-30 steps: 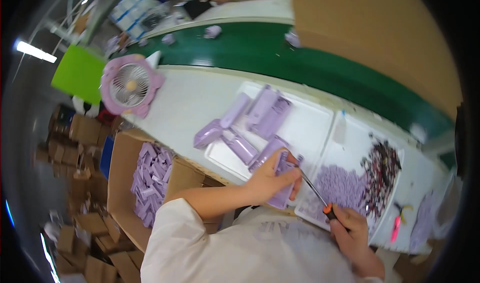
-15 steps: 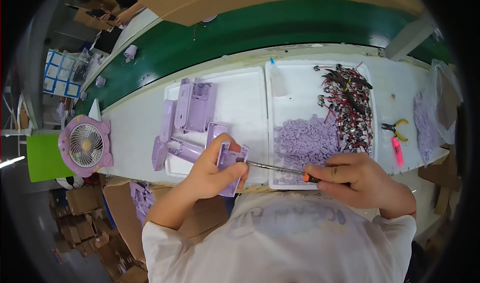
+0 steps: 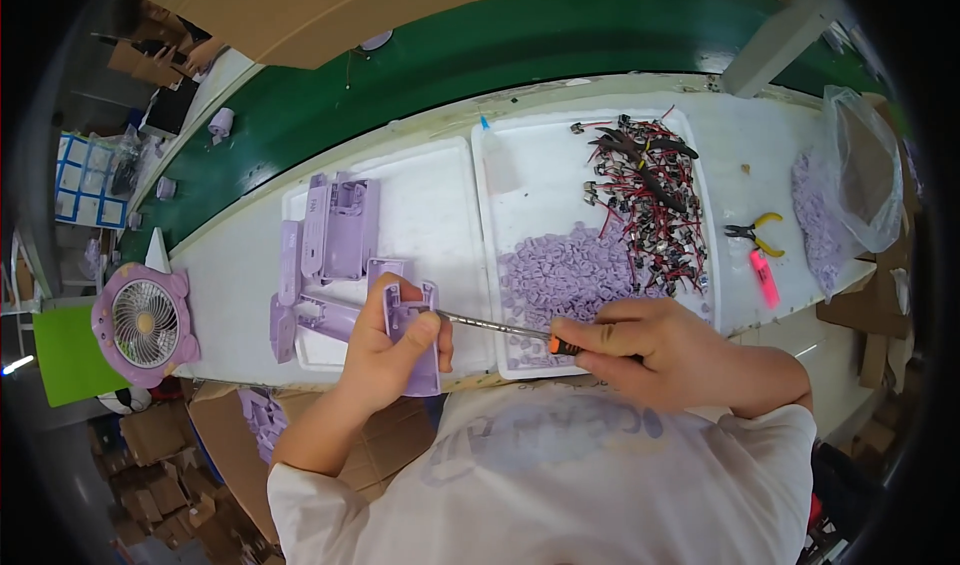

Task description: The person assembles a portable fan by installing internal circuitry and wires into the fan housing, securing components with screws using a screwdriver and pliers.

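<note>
My left hand (image 3: 385,350) grips a purple plastic housing part (image 3: 417,340) at the near edge of the white bench. My right hand (image 3: 640,350) holds a screwdriver (image 3: 500,327) with an orange collar. Its metal shaft runs left, and the tip touches the housing part near my left thumb. Several more purple housing parts (image 3: 335,235) lie on the white tray (image 3: 445,205) just beyond my left hand. Beyond my right hand, a second white tray (image 3: 530,180) holds a heap of small purple pieces (image 3: 565,270) and a tangle of red and black wired parts (image 3: 650,200).
A purple desk fan (image 3: 143,323) stands at the left. Yellow-handled pliers (image 3: 755,232) and a pink marker (image 3: 766,278) lie right of the trays, beside a clear bag of purple pieces (image 3: 850,190). A green conveyor belt (image 3: 480,50) runs behind. Cardboard boxes (image 3: 240,430) sit below left.
The view has swung so the bench now sits level and centred. Both hands hold the same housing part and screwdriver, with the tip still at the part.
</note>
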Tool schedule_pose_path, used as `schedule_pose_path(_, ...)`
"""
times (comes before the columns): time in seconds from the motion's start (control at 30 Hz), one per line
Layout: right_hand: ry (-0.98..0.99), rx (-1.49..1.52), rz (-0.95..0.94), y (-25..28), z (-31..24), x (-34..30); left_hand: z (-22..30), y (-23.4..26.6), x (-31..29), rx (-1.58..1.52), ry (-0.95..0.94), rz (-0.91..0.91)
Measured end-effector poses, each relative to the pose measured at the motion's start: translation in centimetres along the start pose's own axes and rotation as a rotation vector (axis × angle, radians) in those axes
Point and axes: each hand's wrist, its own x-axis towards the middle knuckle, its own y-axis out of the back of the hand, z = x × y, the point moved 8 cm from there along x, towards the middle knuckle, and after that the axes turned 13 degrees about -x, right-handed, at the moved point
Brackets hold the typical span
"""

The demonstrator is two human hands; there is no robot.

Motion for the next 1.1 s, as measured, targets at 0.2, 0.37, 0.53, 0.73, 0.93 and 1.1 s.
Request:
schedule_pose_path(0.2, 0.006, 0.012, -0.126, 0.1, 0.9, 0.4, -1.6, -0.2, -0.5, 0.171, 0.172, -0.073)
schedule_pose_path(0.37, -0.044, 0.031, -0.060, -1.6, 1.0, -0.4, -2.3, 0.9, -0.3, -0.023, 0.074, 0.094)
schedule_pose_path(0.53, -0.054, 0.010, 0.047, -1.2, 0.5, -0.7, -0.4, -0.1, 0.4, -0.062, -0.024, 0.057)
schedule_pose_path(0.73, -0.019, 0.012, -0.124, 0.0, -0.2, -0.1, 0.1, -0.3, 0.2, 0.151, 0.106, -0.090)
schedule_pose_path(0.93, -0.131, 0.016, -0.130, -0.1, 0.0, 0.3, -1.3, 0.2, 0.0, 0.268, 0.121, -0.094)
schedule_pose_path(1.1, -0.148, -0.010, -0.026, -1.5, 0.4, -0.4, -1.3, -0.4, -0.2, -0.005, 0.045, 0.020)
